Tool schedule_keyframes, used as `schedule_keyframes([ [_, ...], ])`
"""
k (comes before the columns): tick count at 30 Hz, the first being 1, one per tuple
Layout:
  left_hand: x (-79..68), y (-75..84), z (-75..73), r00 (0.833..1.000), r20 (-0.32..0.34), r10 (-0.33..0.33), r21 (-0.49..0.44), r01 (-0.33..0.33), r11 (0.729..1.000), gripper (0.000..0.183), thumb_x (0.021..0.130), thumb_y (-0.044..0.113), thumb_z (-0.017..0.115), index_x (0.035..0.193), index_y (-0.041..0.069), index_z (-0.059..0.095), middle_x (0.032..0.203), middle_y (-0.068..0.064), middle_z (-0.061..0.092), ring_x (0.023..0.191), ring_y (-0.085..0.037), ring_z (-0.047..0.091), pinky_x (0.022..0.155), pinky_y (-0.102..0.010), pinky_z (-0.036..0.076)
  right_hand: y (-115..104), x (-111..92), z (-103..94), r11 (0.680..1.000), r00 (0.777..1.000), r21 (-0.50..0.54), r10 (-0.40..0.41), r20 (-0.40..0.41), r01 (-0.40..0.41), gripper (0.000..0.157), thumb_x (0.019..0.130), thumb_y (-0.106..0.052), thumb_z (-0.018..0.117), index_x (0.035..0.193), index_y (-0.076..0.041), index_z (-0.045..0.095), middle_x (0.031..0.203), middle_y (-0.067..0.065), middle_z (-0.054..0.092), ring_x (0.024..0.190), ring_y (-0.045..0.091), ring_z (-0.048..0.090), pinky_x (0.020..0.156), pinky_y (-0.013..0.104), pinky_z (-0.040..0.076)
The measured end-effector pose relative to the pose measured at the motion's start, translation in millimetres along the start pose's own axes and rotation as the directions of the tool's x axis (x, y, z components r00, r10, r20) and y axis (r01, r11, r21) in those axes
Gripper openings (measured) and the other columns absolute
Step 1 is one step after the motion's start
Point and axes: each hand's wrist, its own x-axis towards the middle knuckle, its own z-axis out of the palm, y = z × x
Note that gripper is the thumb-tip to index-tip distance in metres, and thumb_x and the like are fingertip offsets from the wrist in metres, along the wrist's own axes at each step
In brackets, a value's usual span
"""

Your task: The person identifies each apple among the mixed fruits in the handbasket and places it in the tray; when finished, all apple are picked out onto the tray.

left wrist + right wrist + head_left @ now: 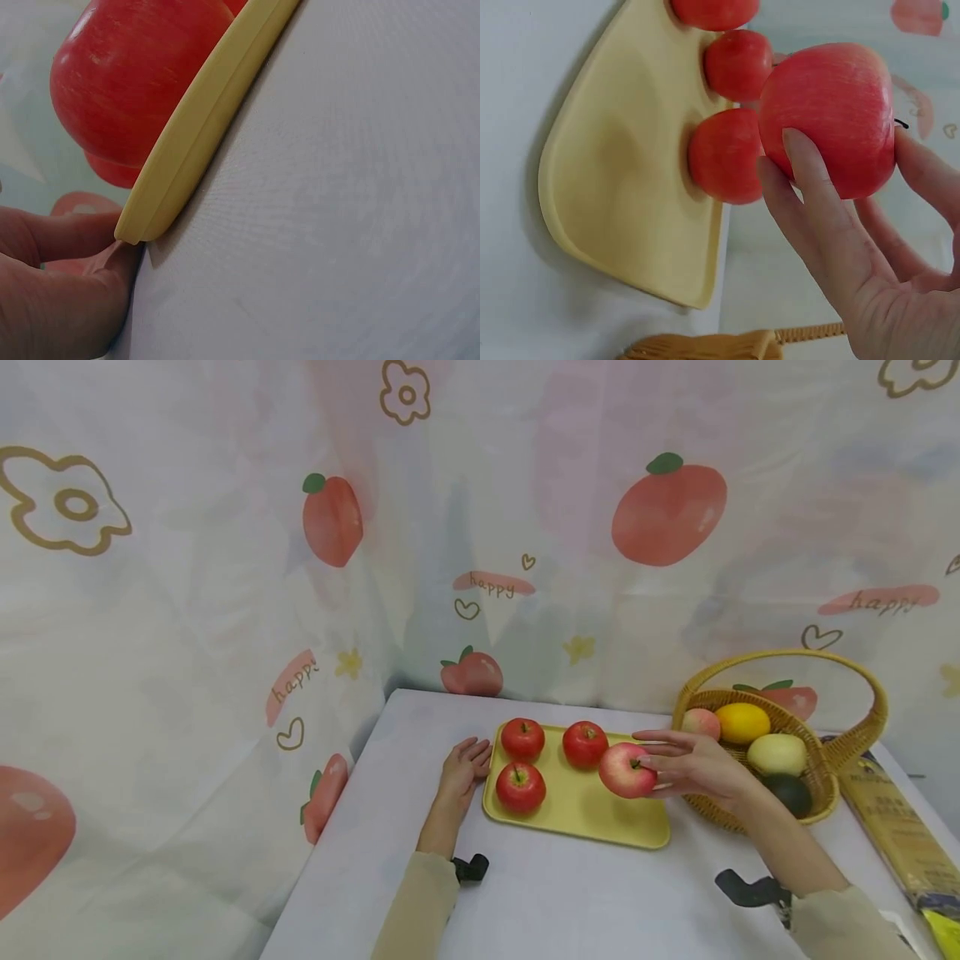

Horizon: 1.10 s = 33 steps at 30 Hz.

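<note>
My right hand (pixel 701 767) holds a pinkish-red apple (pixel 621 770) above the right part of a yellow tray (pixel 592 817). In the right wrist view, fingers and thumb grip this apple (pixel 829 112), its dark stem beside the thumb. Several red apples stand on the tray: one at the back left (pixel 522 737), one at the front left (pixel 521 790), another near the back middle (pixel 585 743). My left hand (pixel 461 770) rests at the tray's left end, fingers fairly straight. The left wrist view has its fingertips right at the tray's rim (pixel 176 165).
A wicker basket (pixel 834 789) with a tall handle stands right of the tray. Inside are a peach-coloured fruit (pixel 702 723), a yellow fruit (pixel 742 723), a pale fruit (pixel 777 754) and a dark green one (pixel 789 793). A flat package (pixel 892 818) lies farther right. Printed cloth walls (pixel 510 510) border the white table (pixel 540 893).
</note>
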Motion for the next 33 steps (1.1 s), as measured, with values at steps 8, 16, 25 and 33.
schedule_keyframes([
  [8, -0.9, 2.4, 1.6, 1.000, -0.007, 0.002, 0.022, -0.001, 1.000, 0.080, 0.082, -0.031, 0.046, 0.156, -0.001, 0.036, 0.153, -0.025, 0.051, 0.141, -0.035, 0.052, 0.114, -0.041, 0.047, 9.5, 12.1, 20.3, 0.997, 0.998, 0.048, 0.059, -0.019, -0.058, 0.063, 0.101, -0.016, 0.069, 0.155, 0.003, 0.042, 0.130, 0.009, 0.071, 0.102, 0.034, 0.076, 0.092, 0.062, 0.056],
  [16, 1.7, 0.2, 0.5, 1.000, -0.022, -0.004, 0.010, 0.004, 1.000, 0.079, 0.083, -0.030, 0.047, 0.156, 0.000, 0.038, 0.152, -0.024, 0.052, 0.141, -0.034, 0.053, 0.112, -0.041, 0.049, 22.1, 24.2, 31.0, 0.993, 0.994, 0.058, 0.105, -0.008, -0.105, 0.063, 0.101, -0.016, 0.069, 0.154, 0.005, 0.041, 0.129, 0.011, 0.069, 0.105, 0.041, 0.074, 0.093, 0.061, 0.056],
  [25, 0.7, -1.3, 0.7, 1.000, -0.007, -0.005, 0.004, 0.005, 1.000, 0.081, 0.081, -0.032, 0.047, 0.156, -0.001, 0.037, 0.153, -0.026, 0.051, 0.142, -0.035, 0.052, 0.113, -0.041, 0.047, 40.6, 30.4, 36.0, 0.987, 0.991, 0.081, 0.137, -0.006, -0.136, 0.062, 0.101, -0.015, 0.069, 0.154, 0.004, 0.042, 0.130, 0.009, 0.068, 0.102, 0.037, 0.075, 0.093, 0.058, 0.057],
  [33, 0.2, 0.0, 1.9, 1.000, -0.006, -0.002, -0.001, 0.002, 1.000, 0.082, 0.081, -0.032, 0.046, 0.156, -0.002, 0.036, 0.153, -0.027, 0.050, 0.142, -0.036, 0.051, 0.112, -0.040, 0.049, 48.5, 35.1, 44.0, 0.979, 0.984, 0.115, 0.172, -0.039, -0.166, 0.065, 0.100, -0.016, 0.071, 0.154, 0.005, 0.042, 0.127, 0.009, 0.070, 0.099, 0.037, 0.075, 0.093, 0.055, 0.059],
])
